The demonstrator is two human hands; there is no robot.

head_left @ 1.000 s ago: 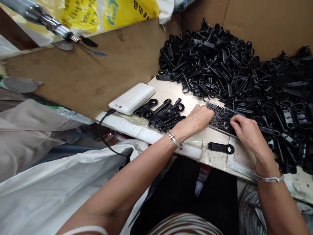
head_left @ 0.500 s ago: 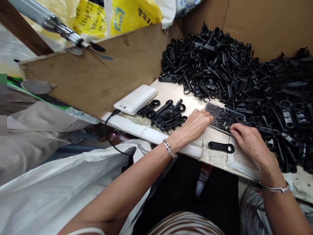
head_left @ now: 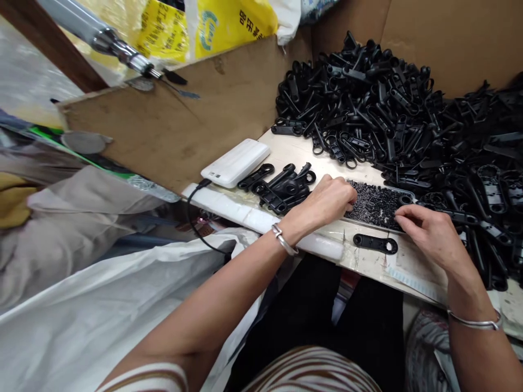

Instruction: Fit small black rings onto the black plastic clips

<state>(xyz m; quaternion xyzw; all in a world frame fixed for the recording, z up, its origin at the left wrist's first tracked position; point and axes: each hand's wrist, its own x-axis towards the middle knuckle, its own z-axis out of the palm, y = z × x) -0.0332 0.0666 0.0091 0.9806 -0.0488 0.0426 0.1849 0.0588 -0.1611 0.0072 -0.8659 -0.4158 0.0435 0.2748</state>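
Observation:
A shallow clear tray (head_left: 409, 194) full of tiny black and grey pieces (head_left: 376, 202) lies on the table between my hands. My left hand (head_left: 332, 200) is at the tray's left end, fingers curled together; what they pinch, if anything, is hidden. At the right front edge of the tray, my right hand (head_left: 429, 228) has thumb and fingertips pressed together, and anything between them is too small to make out. Just in front of the tray lies a single flat black plastic part (head_left: 375, 243) with a round hole at its right end.
A large heap of black plastic parts (head_left: 359, 103) covers the back and right. A smaller pile (head_left: 286, 188) lies left of my left hand, beside a white power bank (head_left: 236, 162) with a black cable (head_left: 190, 209). An electric screwdriver (head_left: 118, 46) hangs at upper left.
The view has shifted slightly, so things sit a little further right. My left fingers have curled more tightly at the tray's left end. My right hand stays pinched at the tray's right edge.

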